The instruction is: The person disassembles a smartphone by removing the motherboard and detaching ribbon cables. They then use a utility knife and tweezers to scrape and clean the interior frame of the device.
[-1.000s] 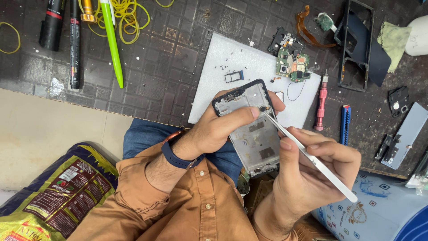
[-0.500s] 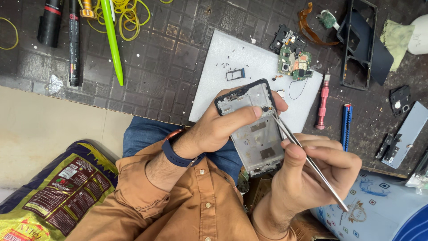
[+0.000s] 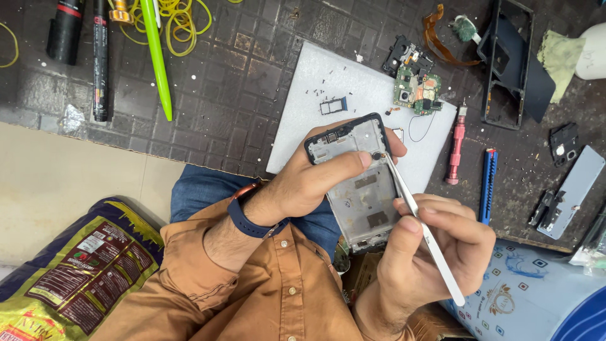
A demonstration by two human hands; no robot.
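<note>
1. The left hand (image 3: 309, 183) grips an opened phone frame (image 3: 360, 183) from its left side. The thumb lies across the upper part of the frame and the other fingers wrap behind it, clamped on the frame.
2. The phone frame is held above the person's lap, near the front edge of the dark work mat (image 3: 240, 82). Its upper end overlaps the lower edge of a white sheet (image 3: 353, 88).
3. The right hand (image 3: 435, 252) holds white tweezers (image 3: 420, 224). The thumb and fingers are closed together around the tool's middle section.
4. The tweezer tip touches the upper right area of the frame, beside a small round black part. Whether the tip pinches anything cannot be determined.
5. On the white sheet lie a card tray (image 3: 333, 105), scattered small screws and a green circuit board (image 3: 416, 91).
6. A red screwdriver (image 3: 456, 146) and a blue tool (image 3: 487, 184) lie just right of the sheet.
7. A black empty phone housing (image 3: 505, 63) rests at the upper right.
8. A green pen (image 3: 156, 60) and yellow rubber bands (image 3: 183, 22) lie at the upper left.
9. The left wrist carries a blue watch band (image 3: 243, 218).
</note>
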